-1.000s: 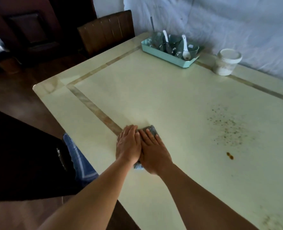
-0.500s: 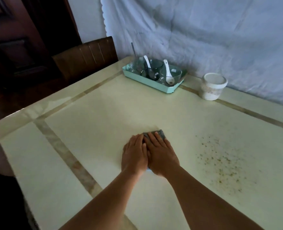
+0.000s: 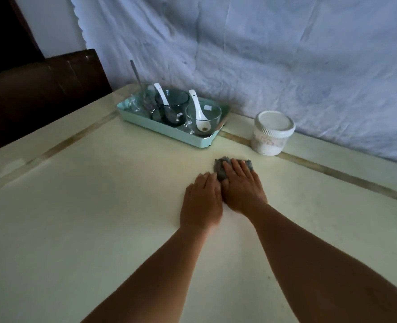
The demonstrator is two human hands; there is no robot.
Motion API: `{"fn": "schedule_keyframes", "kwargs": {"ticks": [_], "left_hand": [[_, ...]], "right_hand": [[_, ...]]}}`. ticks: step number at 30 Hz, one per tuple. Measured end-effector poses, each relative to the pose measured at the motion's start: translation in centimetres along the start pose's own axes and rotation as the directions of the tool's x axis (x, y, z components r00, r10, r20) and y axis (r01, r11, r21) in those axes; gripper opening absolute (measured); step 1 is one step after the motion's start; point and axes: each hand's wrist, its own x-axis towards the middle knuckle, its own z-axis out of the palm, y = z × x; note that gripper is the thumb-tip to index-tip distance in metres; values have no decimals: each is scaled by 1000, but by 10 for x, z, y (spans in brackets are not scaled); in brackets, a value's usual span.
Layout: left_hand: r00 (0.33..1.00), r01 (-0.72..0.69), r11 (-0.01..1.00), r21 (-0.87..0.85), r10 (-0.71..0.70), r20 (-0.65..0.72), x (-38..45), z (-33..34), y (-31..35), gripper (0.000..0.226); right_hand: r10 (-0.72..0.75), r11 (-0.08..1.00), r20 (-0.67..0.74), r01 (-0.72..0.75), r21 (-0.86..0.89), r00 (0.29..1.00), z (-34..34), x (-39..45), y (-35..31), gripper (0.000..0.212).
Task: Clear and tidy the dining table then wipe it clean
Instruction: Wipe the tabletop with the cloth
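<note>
The dining table (image 3: 81, 220) fills most of the view, a pale top with a darker inlaid band running near its edges, pushed against a wall hung with a white sheet (image 3: 251, 50); a dark chair (image 3: 41, 89) stands at the far left side. At the far edge sits a mint-green tray (image 3: 169, 134) holding glass bowls and cups with two white spoons and a metal one, and just to its right, apart from it, a white lidded jar (image 3: 272, 134). The clearing looks done, so the step in hand is judged to be the wiping. Both arms reach forward, the hands side by side and touching. The right hand (image 3: 241, 185) lies flat, fingers spread and pressing down on a grey cloth (image 3: 220, 169), which bunches out in front of the fingertips, near the jar and tray. The left hand (image 3: 202, 203) lies flat too, palm down beside it, closed on nothing; whether it rests on the cloth cannot be told. The next move likely calls for steady downward pressure while sweeping the cloth across the unwiped surface, steering clear of the jar and tray.
</note>
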Motion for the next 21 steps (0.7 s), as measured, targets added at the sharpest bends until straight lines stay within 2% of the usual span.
{"fn": "schedule_keyframes", "kwargs": {"ticks": [3,6,10,15,18,21], "left_hand": [[999,-15,999,52,16,-30,1,7,-4,64],[999,-22,999,44,23,-37,3,7,-3,76],[1000,-2,1000,-3,2,-28,2,2,-1,58],[1000,-14,1000,4,14,-19,2,3,-1,43],[1000,-19,999,45,19,2,2,3,0,40],[999,36,994,100,-38,26,5,1,10,36]], "right_hand": [[98,995,-45,-98,-1,994,-1,20,20,62],[136,991,-73,-135,24,988,0,26,23,62],[242,970,-70,-238,59,968,-6,16,36,66],[441,891,-16,-435,129,898,-16,-24,63,61],[385,918,-7,-382,108,923,-15,-46,55,60],[190,981,16,-191,39,982,-8,-69,41,57]]}}
